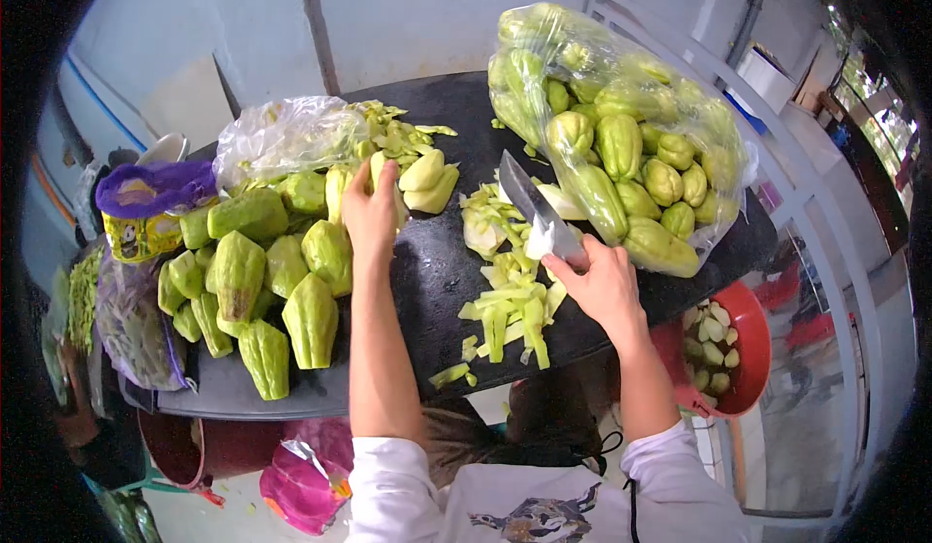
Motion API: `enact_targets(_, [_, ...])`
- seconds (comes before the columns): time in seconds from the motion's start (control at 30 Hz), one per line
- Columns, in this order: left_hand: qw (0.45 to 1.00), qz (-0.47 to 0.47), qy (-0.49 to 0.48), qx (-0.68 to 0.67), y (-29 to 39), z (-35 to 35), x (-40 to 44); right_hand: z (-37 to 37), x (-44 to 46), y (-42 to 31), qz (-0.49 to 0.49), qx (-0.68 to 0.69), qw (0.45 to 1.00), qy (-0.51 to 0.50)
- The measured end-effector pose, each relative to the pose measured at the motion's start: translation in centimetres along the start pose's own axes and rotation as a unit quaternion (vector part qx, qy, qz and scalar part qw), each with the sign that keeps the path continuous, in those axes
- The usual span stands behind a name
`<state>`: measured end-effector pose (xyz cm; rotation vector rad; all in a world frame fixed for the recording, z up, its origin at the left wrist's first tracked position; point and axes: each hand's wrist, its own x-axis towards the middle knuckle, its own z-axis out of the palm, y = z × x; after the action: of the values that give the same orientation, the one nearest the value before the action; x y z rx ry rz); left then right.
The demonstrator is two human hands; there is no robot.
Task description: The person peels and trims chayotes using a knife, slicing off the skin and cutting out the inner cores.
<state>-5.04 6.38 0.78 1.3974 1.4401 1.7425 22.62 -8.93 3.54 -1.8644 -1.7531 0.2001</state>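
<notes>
My right hand (pixel 604 286) is closed round the white-wrapped handle of a knife (pixel 529 197), whose broad blade points up and to the left over pale green peelings (pixel 510 296). My left hand (pixel 371 218) has its fingers round a pale, peeled chayote (pixel 378 166), partly hidden by the hand. Just right of it lie more pale chayote pieces (pixel 427 182). To the left is a heap of peeled, angular-cut chayotes (pixel 240 269). A clear plastic bag full of whole chayotes (pixel 621 145) rests at the right of the black table (pixel 417 281).
Behind the heap lies a clear plastic bag (pixel 282 135) beside cut strips (pixel 388 126). A purple-rimmed yellow bag (pixel 146 203) stands at the left edge. Below the table's right side, a red bucket (pixel 757 349) holds pale pieces. Metal railing (pixel 811 242) runs along the right.
</notes>
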Motion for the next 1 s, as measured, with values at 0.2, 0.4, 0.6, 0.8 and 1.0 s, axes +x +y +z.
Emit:
enact_targets(0.2, [0.946,0.074,-0.136,0.284,0.7,2.4,6.4,-0.5,-0.5,1.4,-0.017,0.071,0.997,-0.013])
enact_targets(0.4, [0.902,0.091,-0.214,0.364,-2.8,4.5,8.7,-0.5,-1.0,1.4,-0.091,0.119,0.988,0.026])
enact_targets(0.6, [0.909,0.226,-0.105,0.335,-3.6,4.7,8.2,-1.7,-1.6,1.2,-0.093,0.079,0.992,0.023])
enact_targets(0.8, [0.837,0.324,-0.364,0.249,1.3,9.7,0.6,-2.7,-2.5,1.9,0.034,0.198,0.978,0.065])
enact_targets(1.0, [0.810,0.254,-0.467,0.247,0.5,16.3,-4.5,-2.9,-4.3,3.8,0.060,0.255,0.964,0.052])
